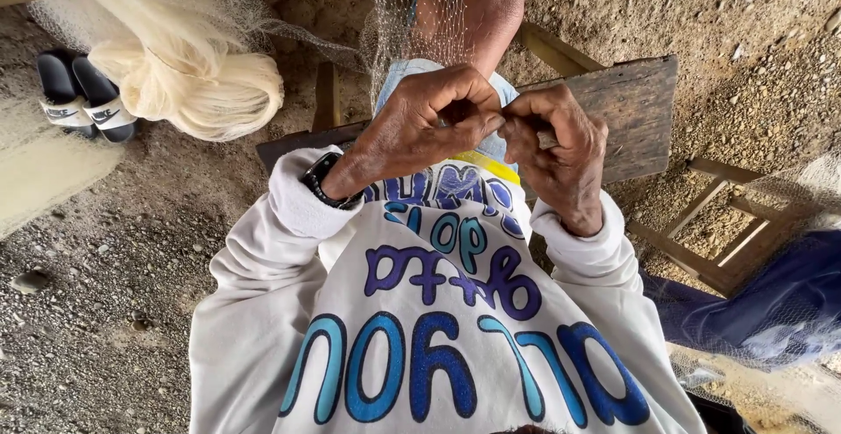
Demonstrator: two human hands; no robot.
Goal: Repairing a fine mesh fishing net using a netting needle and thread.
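Both hands meet just above the lap: the left hand [429, 123] and right hand [556, 149] are curled nearly closed, fingertips pinching the fine, pale, see-through fishing net [412, 14] that hangs straight down before the knee. Behind sits a dark wooden plank stool [635, 110]; a bundled cream net [188, 84] lies beside black slide sandals [83, 97].

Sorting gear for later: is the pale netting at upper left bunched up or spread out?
Bunched. The pale netting hangs gathered into a thick, folded bundle above the ground near the black sandals, with only thin mesh trailing off it.
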